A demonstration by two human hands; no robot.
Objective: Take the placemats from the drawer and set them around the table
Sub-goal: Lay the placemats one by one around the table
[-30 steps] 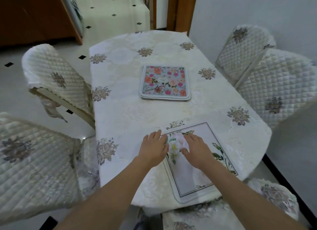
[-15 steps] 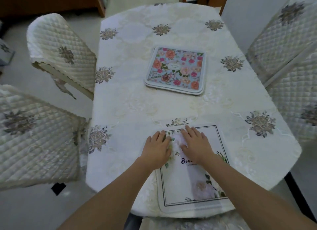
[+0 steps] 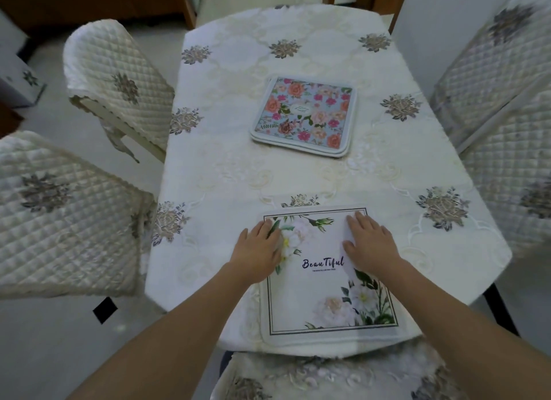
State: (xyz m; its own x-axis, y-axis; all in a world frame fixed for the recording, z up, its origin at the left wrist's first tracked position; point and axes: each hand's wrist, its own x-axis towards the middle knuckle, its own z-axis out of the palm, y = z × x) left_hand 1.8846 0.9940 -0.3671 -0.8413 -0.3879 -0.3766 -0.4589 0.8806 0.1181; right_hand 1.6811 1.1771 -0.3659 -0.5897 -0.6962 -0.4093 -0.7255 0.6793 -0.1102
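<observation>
A white placemat (image 3: 320, 298) with pale flowers and the word "Beautiful" lies flat at the near end of the table (image 3: 226, 173), square to the edge. My left hand (image 3: 259, 250) presses flat on its left border, fingers spread. On the upper right part of the mat rests my right hand (image 3: 368, 243), also flat and holding nothing. A small stack of placemats (image 3: 304, 113) with a blue, pink-flowered top sits in the middle of the table.
Quilted cream chairs surround the table: two on the left (image 3: 119, 80) (image 3: 59, 217), two on the right (image 3: 492, 71), and one seat (image 3: 328, 378) right below me. A wooden cabinet and doorway lie beyond the far end.
The white mat went from skewed to square with the table edge. My hands slid apart from its top middle to its left and right sides, uncovering the printed word.
</observation>
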